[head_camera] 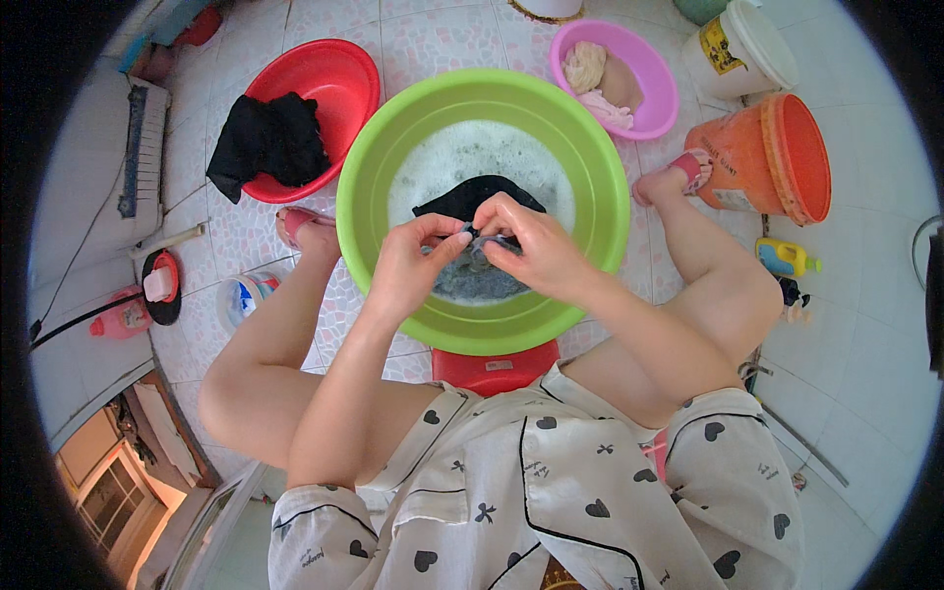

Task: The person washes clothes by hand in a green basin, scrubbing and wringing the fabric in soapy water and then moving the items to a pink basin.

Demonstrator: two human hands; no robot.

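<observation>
A large green plastic basin (483, 334) stands before me, holding foamy water (472, 147). A dark garment (479, 193) lies partly in that water. Above it, my left hand (413, 258) pinches a small wet part of dark fabric between thumb and fingers. Close beside it on the right, my right hand (527, 247) grips the same fabric, which looks greyish with suds. The lower part of the cloth sinks into the suds, so its shape is hidden.
A red basin (354, 81) with black clothing (273, 144) over its rim stands upper left. Upper right are a pink basin (660, 81) with light fabrics, a white bucket (737, 55) and an orange bucket (745, 155). A yellow bottle (783, 258) lies right; a soap bar (158, 285) sits left.
</observation>
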